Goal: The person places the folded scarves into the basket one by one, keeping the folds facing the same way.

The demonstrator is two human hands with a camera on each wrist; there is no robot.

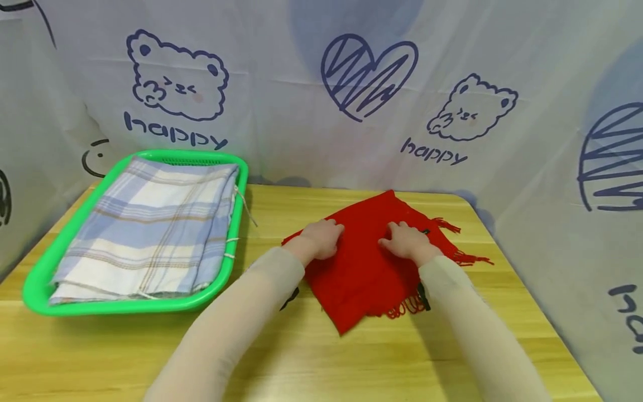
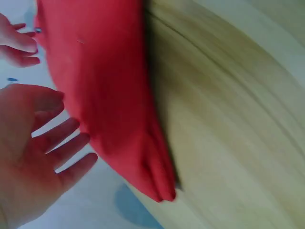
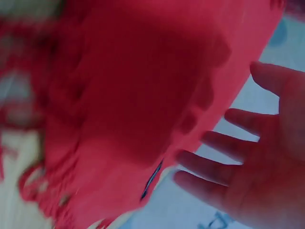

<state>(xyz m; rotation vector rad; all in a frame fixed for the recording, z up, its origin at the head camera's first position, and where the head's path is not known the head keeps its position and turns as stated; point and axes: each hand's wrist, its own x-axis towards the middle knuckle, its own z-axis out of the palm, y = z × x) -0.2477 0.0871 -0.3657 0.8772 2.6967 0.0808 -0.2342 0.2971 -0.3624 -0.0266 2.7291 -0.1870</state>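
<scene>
A folded red scarf (image 1: 356,273) with fringed ends lies at an angle on the wooden table. My left hand (image 1: 320,239) is over its left part; the left wrist view shows that hand (image 2: 40,152) with fingers extended and spread beside the red cloth (image 2: 105,81). Over the scarf's right part is my right hand (image 1: 407,243). Its fingers (image 3: 209,167) look straight and spread in the right wrist view, with their shadow on the cloth (image 3: 128,105). Neither hand visibly grips the fabric. Whether the fingertips touch it, I cannot tell.
To the left on the table (image 1: 321,368) stands a green plastic basket (image 1: 135,306) with a folded blue-and-white plaid cloth (image 1: 150,223) in it. A white curtain (image 1: 281,128) printed with bears and hearts hangs behind the table and along its sides.
</scene>
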